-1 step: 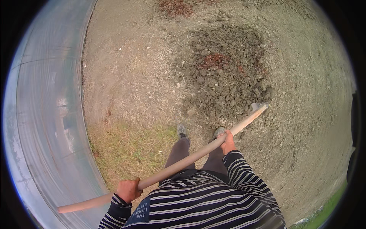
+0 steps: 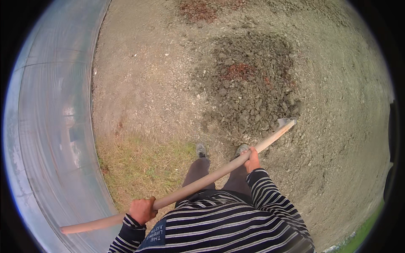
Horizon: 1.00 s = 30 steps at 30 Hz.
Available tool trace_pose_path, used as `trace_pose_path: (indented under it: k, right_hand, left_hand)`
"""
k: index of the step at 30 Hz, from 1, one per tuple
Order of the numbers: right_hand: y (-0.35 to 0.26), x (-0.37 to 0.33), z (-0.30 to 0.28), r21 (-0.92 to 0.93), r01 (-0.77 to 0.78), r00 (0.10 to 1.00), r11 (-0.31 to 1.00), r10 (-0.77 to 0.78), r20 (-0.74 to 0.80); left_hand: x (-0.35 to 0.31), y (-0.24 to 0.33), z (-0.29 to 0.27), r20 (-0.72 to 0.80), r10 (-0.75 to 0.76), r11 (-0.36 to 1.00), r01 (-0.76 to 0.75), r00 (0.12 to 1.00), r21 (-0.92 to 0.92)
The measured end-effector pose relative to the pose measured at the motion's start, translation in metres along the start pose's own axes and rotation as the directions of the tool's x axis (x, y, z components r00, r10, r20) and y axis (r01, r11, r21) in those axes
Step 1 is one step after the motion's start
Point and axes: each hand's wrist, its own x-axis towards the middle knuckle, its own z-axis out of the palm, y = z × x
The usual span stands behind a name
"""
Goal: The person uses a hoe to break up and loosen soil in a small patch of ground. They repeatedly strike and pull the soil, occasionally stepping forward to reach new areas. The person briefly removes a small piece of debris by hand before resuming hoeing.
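Note:
A long-handled hoe (image 2: 206, 178) slants across my body, its pale wooden handle running from lower left to upper right. My left hand (image 2: 142, 210) is wrapped round the handle near its butt end, by my left hip. Further up, in front of my right leg, my right hand (image 2: 252, 160) grips the same handle. The metal hoe blade (image 2: 285, 121) is at the near right edge of a patch of dug, clumpy dark soil (image 2: 253, 97); whether it is sunk in is hard to tell. Reddish bits (image 2: 238, 71) lie on the patch.
Clear plastic sheeting (image 2: 55, 126) rises along the left side. Dry grass (image 2: 143, 168) grows beside my left shoe (image 2: 201, 150); my right shoe (image 2: 242, 149) stands close to the dug soil. Another reddish patch (image 2: 198, 11) lies at the far end. Pale, crumbly ground (image 2: 337, 114) stretches to the right.
Very little differs: the ground and the hoe's blade end sit slightly lower in the picture. Both hands keep their places on the handle.

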Motion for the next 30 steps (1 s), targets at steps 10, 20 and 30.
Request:
trace_pose_path:
  k: [10, 20, 30]
  right_hand:
    - [0.040, 0.008, -0.033, -0.111, 0.154, 0.987, 0.982, -0.158, -0.035]
    - [0.089, -0.023, -0.033, -0.075, 0.204, 0.979, 0.976, -0.202, 0.034]
    - [0.047, -0.069, -0.023, -0.098, 0.522, 0.853, 0.847, -0.521, 0.043]
  left_hand:
    - [-0.003, -0.041, 0.098, 0.060, 0.132, 0.981, -0.122, 0.989, -0.152]
    - [0.002, -0.095, 0.179, 0.090, 0.075, 0.984, -0.059, 0.993, -0.171]
    - [0.079, -0.075, 0.246, -0.100, 0.228, 0.852, -0.248, 0.969, -0.460]
